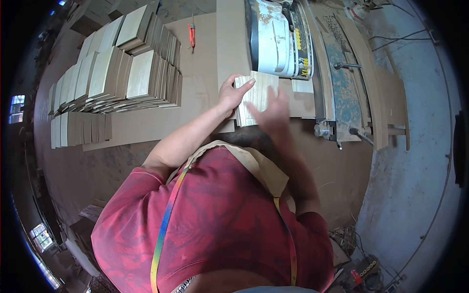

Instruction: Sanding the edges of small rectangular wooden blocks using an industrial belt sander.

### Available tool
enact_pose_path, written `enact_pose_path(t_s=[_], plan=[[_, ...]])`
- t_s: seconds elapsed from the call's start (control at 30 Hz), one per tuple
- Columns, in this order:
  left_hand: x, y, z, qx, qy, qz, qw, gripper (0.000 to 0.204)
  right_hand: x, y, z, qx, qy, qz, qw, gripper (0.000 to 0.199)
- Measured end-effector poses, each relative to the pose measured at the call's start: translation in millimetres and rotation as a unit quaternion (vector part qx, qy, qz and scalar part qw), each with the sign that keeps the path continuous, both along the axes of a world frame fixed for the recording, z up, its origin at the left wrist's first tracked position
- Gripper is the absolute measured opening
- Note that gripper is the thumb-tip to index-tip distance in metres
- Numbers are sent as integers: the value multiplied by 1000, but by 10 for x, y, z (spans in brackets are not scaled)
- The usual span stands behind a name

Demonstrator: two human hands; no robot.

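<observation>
My left hand grips a pale wooden board by its left side, thumb lying across the face and fingers at the edge. More layers show along the board's left edge, so it seems to be a small stack. Over its lower right part is my right hand, smeared by motion, with thumb and fingers spread apart; whether it touches the surface I cannot tell. Just beyond the board stands a white machine with worn paint and a dark edge.
Rows of stacked wooden blocks stand at the left on cardboard. A red-handled tool lies behind them. To the right is a blue-green metal machine bed with protruding handles, beside a pale wall.
</observation>
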State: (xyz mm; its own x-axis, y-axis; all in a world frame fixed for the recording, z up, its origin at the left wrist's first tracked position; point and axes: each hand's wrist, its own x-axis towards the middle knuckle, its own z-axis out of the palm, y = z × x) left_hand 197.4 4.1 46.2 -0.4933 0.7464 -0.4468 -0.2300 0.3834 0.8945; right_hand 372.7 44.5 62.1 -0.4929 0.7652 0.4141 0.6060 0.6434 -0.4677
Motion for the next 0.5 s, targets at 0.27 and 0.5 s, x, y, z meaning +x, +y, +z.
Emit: enact_pose_path(t_s=[0.27, 0.5], plan=[[-279, -144, 3, 87, -129, -86, 984, 47, 883, 159, -289, -80, -47, -131, 987, 71], [-335, -134, 161, 51, -112, -108, 987, 46, 948, 744, -1251, 111, -47, -121, 985, 51]])
